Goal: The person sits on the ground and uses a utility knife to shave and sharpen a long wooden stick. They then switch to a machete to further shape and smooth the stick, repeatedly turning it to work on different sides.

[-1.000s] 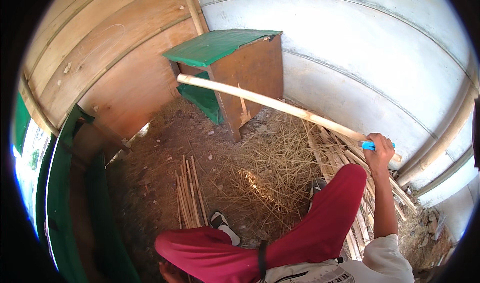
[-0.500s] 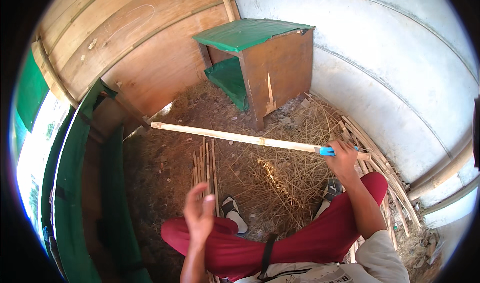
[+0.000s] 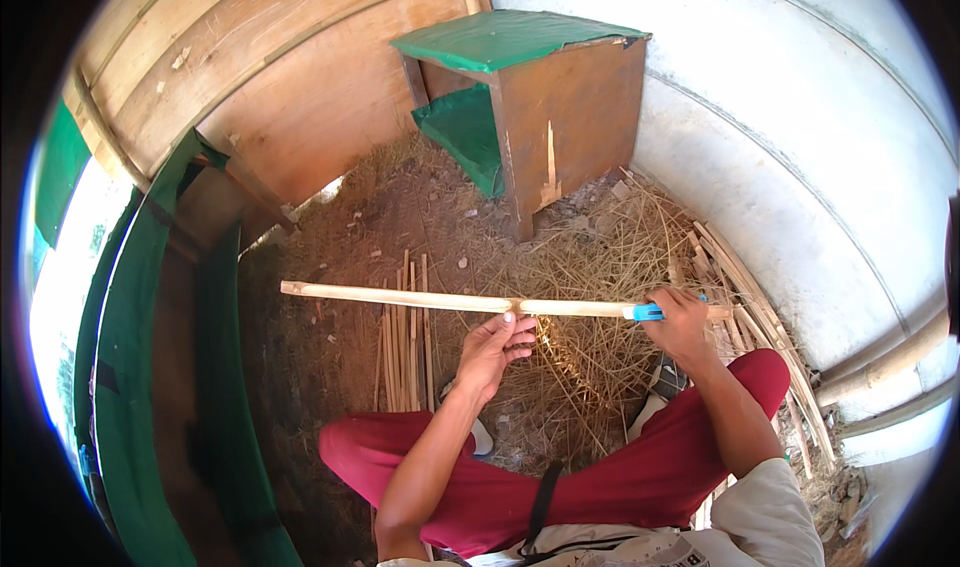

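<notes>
Long pale split-bamboo pole [image 3: 420, 299]: horizontal above knees, lowered from raised slant a second ago.
Left hand [image 3: 497, 345]: newly arrived, fingers curled under pole mid-length. Two-handed hold suggests work on pole starting.
Right hand [image 3: 680, 322]: closed on pole end plus blue-handled tool [image 3: 645, 313].
Ground: dirt, straw litter [image 3: 600, 267], bundle of thin bamboo slats [image 3: 405, 337].
Surroundings: green-topped wooden box [image 3: 530, 97], plank wall [image 3: 260, 77], pale curved wall [image 3: 800, 137].

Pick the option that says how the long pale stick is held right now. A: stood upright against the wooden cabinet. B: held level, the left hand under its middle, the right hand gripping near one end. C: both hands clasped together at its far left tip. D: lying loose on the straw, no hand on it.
B: the long pale stick lies level, with the left hand at its middle and the right hand closed around it near the end.
</notes>
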Demonstrator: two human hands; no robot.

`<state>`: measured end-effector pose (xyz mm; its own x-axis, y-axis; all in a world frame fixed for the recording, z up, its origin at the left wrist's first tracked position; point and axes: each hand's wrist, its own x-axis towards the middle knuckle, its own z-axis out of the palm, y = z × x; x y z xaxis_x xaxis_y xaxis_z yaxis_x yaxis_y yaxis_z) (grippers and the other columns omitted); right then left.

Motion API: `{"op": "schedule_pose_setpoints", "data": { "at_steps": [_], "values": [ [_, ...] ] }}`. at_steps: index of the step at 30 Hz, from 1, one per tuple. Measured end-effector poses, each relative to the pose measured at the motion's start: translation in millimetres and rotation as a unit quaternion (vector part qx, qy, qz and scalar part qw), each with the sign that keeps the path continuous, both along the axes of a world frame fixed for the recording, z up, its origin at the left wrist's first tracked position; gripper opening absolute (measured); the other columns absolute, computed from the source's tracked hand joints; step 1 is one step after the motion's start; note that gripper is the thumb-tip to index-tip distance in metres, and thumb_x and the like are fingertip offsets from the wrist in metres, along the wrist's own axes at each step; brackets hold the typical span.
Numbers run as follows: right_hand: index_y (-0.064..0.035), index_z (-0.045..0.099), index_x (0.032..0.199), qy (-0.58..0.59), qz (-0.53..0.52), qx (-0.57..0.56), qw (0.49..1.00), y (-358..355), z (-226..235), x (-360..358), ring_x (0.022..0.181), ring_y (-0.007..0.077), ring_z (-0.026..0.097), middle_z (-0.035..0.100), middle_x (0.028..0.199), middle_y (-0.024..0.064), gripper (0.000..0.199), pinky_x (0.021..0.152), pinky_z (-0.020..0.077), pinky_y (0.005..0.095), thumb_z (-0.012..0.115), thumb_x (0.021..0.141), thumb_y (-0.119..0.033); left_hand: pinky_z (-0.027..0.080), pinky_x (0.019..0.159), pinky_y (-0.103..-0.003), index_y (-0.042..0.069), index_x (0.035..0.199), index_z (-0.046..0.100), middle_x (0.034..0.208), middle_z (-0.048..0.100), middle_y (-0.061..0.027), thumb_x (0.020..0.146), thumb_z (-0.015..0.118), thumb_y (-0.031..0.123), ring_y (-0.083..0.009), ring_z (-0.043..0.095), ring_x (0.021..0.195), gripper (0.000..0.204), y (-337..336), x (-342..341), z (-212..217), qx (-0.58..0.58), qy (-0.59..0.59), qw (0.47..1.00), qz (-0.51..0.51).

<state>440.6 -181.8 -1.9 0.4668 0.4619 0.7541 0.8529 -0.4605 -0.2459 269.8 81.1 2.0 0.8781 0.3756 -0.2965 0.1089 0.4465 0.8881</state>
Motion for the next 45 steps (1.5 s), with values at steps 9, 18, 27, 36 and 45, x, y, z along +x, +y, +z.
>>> {"op": "schedule_pose_setpoints", "data": {
  "at_steps": [9,18,27,36,45],
  "values": [
    [-0.0096,0.062,0.075,0.007,0.024,-0.03,0.999,-3.0,-8.7,-1.6,0.057,0.0236,0.062,0.061,0.066,0.0039,0.018,0.051,0.0418,0.0344,0.076,0.064,-0.009,0.054,0.07,-0.029,0.001,0.102,0.068,0.091,0.072,-0.01,0.094,0.068,0.025,-0.0139,0.065,0.074,0.025,-4.2,-1.3,-18.0,0.035,0.036,0.998,0.025],
    [-0.0083,0.061,0.074,0.068,0.048,-0.05,0.995,2.0,-14.2,0.1,0.057,0.0266,0.061,0.06,0.065,0.0064,0.018,0.05,0.0447,0.0385,0.076,0.066,-0.012,0.047,0.06,-0.026,-0.001,0.092,0.07,0.074,0.068,-0.0078,0.093,0.066,0.009,-0.012,0.059,0.064,0.011,-5.4,-7.3,-24.9,0.097,0.014,0.992,0.081],
    [-0.007,0.062,0.07,0.15,0.056,-0.054,0.986,10.8,-19.6,0.4,0.054,0.0278,0.06,0.059,0.062,0.0076,0.021,0.05,0.0458,0.0389,0.08,0.066,-0.018,0.044,0.057,-0.025,-0.003,0.09,0.071,0.07,0.066,-0.0052,0.093,0.065,0.004,-0.0095,0.055,0.061,0.01,2.1,-16.6,-14.8,0.12,-0.025,0.99,0.07],
    [-0.0055,0.063,0.07,0.243,0.086,-0.117,0.959,11.8,-8.5,-3.0,0.053,0.0279,0.061,0.06,0.059,0.0089,0.034,0.052,0.0486,0.0369,0.087,0.061,-0.029,0.045,0.058,-0.024,-0.003,0.091,0.071,0.07,0.067,-0.0052,0.093,0.065,0.004,-0.0089,0.056,0.061,0.01,-4.5,-17.7,-24.0,0.128,-0.089,0.978,0.135],
    [-0.0076,0.067,0.07,0.16,0.079,-0.074,0.981,13.9,-26.7,0.1,0.051,0.026,0.061,0.061,0.062,0.0069,0.022,0.049,0.0471,0.038,0.082,0.065,-0.023,0.042,0.054,-0.026,-0.002,0.085,0.07,0.066,0.064,-0.0016,0.095,0.065,0.013,-0.0074,0.051,0.057,0.018,-17.7,-18.8,-29.9,0.404,-0.011,0.897,0.178]
  ]
}}
